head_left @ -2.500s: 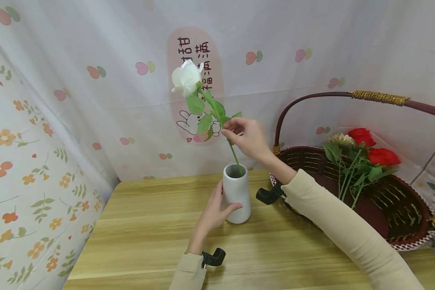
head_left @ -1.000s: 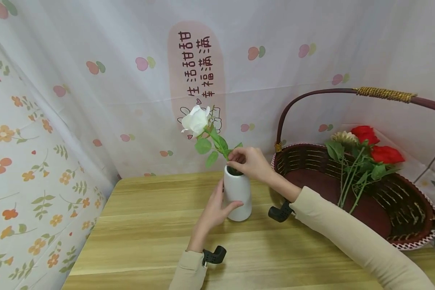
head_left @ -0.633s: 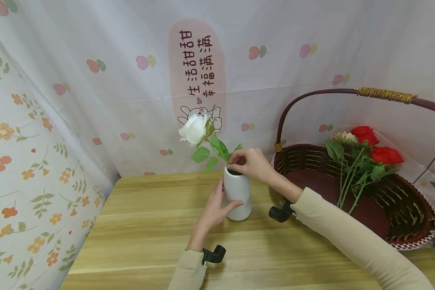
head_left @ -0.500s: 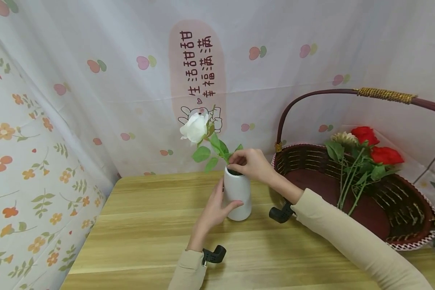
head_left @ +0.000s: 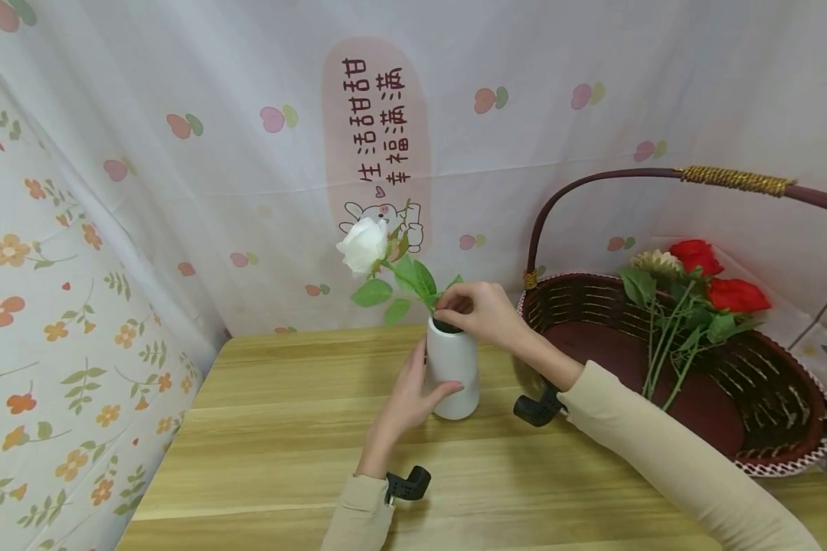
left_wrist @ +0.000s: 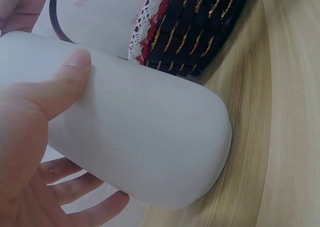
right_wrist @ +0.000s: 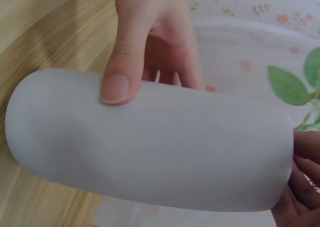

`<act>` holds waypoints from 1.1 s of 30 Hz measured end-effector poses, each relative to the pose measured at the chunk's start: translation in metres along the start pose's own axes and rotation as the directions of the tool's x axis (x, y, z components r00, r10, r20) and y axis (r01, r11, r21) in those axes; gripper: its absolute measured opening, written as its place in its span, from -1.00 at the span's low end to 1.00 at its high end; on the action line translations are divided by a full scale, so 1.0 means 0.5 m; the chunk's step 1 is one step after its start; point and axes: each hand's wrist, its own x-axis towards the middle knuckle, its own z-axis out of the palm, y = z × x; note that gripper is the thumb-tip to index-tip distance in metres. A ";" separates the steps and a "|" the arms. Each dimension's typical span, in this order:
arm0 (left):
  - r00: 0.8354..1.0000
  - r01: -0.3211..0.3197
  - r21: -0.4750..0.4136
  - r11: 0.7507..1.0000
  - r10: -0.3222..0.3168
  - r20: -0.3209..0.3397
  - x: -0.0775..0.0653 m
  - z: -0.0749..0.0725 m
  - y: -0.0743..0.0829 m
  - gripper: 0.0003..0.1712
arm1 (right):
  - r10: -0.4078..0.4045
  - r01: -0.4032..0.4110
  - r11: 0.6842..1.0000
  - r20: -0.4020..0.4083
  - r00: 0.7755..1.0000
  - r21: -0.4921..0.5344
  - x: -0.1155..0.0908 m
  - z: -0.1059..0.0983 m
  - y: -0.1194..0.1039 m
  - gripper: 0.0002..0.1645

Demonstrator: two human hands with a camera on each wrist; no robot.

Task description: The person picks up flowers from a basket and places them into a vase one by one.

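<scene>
A white vase (head_left: 452, 371) stands upright on the wooden table. My left hand (head_left: 410, 394) holds it from the left side; in the left wrist view the thumb (left_wrist: 75, 74) lies across the vase and the fingers reach round behind. At the vase's mouth my right hand (head_left: 478, 310) pinches the stem of a white rose (head_left: 363, 246). The rose leans to the left, its green leaves (head_left: 413, 277) just above the rim, and its lower stem is hidden inside the vase. In the right wrist view the right fingers (right_wrist: 305, 187) are beside the rim.
To the right stands a dark brown wicker basket (head_left: 572, 321) with a tall arched handle (head_left: 593, 177). Two red roses (head_left: 737, 295) and a cream flower (head_left: 657, 262) lie in it. Behind the table (head_left: 282, 436) hangs a patterned white curtain (head_left: 510, 153).
The right hand has come down to the vase's mouth, lowering the rose stem into it. The bloom has since turned slightly further left. The left hand keeps its hold on the vase.
</scene>
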 end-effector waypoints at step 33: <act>1.000 0.000 -0.011 1.000 0.000 -0.023 0.002 0.004 0.002 0.14 | 0.084 -0.077 0.976 -0.026 0.996 0.203 -0.078 -0.075 -0.011 -0.75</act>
